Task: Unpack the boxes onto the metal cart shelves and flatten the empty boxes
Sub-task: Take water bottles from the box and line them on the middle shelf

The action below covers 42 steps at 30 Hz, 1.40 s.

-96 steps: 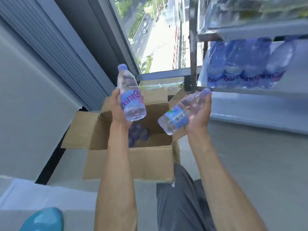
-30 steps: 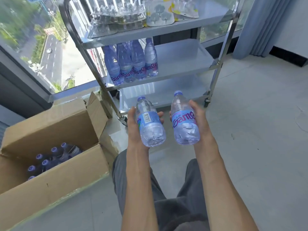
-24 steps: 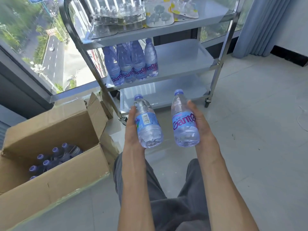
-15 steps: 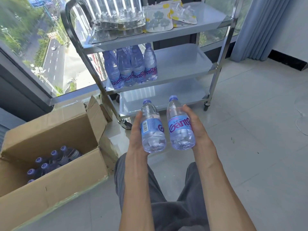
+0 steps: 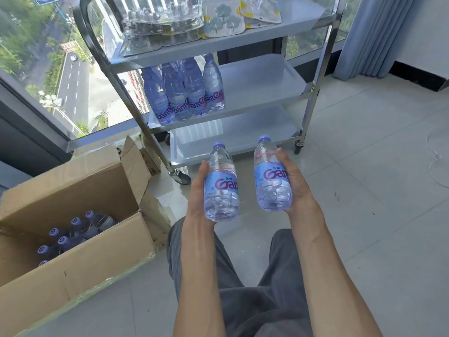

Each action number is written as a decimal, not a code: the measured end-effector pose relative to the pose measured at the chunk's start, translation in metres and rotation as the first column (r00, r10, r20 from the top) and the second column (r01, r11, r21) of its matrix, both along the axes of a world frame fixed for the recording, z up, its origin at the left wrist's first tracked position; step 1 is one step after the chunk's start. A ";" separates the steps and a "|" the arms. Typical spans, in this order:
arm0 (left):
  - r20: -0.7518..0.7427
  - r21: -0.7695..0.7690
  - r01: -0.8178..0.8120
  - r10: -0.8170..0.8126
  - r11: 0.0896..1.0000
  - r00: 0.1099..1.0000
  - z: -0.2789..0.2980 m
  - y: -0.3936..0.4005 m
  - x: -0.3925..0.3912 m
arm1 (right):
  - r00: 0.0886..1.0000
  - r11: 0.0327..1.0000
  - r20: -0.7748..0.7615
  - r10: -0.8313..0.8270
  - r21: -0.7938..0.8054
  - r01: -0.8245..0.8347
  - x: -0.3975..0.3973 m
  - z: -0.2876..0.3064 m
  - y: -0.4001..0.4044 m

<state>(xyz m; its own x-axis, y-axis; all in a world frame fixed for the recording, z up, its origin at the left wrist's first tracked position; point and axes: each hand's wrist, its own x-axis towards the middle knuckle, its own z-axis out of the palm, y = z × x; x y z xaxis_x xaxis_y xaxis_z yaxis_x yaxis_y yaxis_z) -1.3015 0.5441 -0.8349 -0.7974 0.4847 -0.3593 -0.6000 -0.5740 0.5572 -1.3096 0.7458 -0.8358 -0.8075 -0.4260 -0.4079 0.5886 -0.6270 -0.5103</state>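
Note:
My left hand (image 5: 198,190) grips one clear water bottle (image 5: 221,188) with a blue label and purple cap. My right hand (image 5: 296,188) grips a second water bottle (image 5: 271,176). Both bottles are held upright side by side in front of the metal cart (image 5: 262,93), below its middle shelf. Several bottles (image 5: 184,93) stand at the left end of that middle shelf. The open cardboard box (image 5: 73,276) sits on the floor at the left, with several capped bottles (image 5: 73,234) inside.
Clear plastic trays (image 5: 155,23) and packs of hooks (image 5: 226,20) lie on the cart's top shelf. The bottom shelf (image 5: 243,135) holds nothing. A window (image 5: 48,69) runs behind the cart, a curtain (image 5: 374,35) hangs at the right. Tiled floor spreads to the right.
I have turned from the box to face the cart with both bottles. In the last second the bottles rotated so their labels face me and moved slightly apart.

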 end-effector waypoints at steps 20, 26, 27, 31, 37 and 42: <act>0.084 0.024 -0.094 0.091 0.995 0.992 -0.014 0.014 -0.006 | 0.952 0.883 -0.260 -0.161 0.392 0.257 -0.011 0.003 -0.003; -0.077 0.105 0.038 -0.030 0.994 0.997 -0.008 0.012 -0.001 | 0.931 0.765 -0.344 -0.123 0.564 0.310 -0.011 -0.007 0.001; -0.047 0.073 0.005 -0.002 0.997 0.999 -0.011 0.010 -0.002 | 0.930 0.765 -0.342 -0.132 0.561 0.315 -0.011 -0.009 0.001; 0.016 -0.069 -0.119 0.121 0.990 0.993 -0.018 0.008 -0.007 | 0.933 0.786 -0.326 -0.153 0.533 0.315 -0.014 -0.011 0.004; -0.086 0.032 -0.064 0.066 0.997 0.994 -0.021 0.016 -0.005 | 0.934 0.771 -0.315 -0.168 0.548 0.324 -0.013 -0.009 0.007; -0.245 -0.200 -0.172 0.121 0.964 0.962 -0.022 0.011 -0.009 | 0.932 0.774 -0.331 -0.149 0.548 0.318 -0.010 -0.009 0.015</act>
<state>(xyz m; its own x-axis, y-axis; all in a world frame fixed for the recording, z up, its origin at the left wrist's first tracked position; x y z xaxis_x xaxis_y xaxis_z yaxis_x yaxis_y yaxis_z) -1.3103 0.5548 -0.8572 -0.9268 0.2869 -0.2425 -0.3602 -0.4951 0.7907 -1.3198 0.7603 -0.8447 -0.9591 0.0415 -0.2799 0.2603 -0.2590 -0.9301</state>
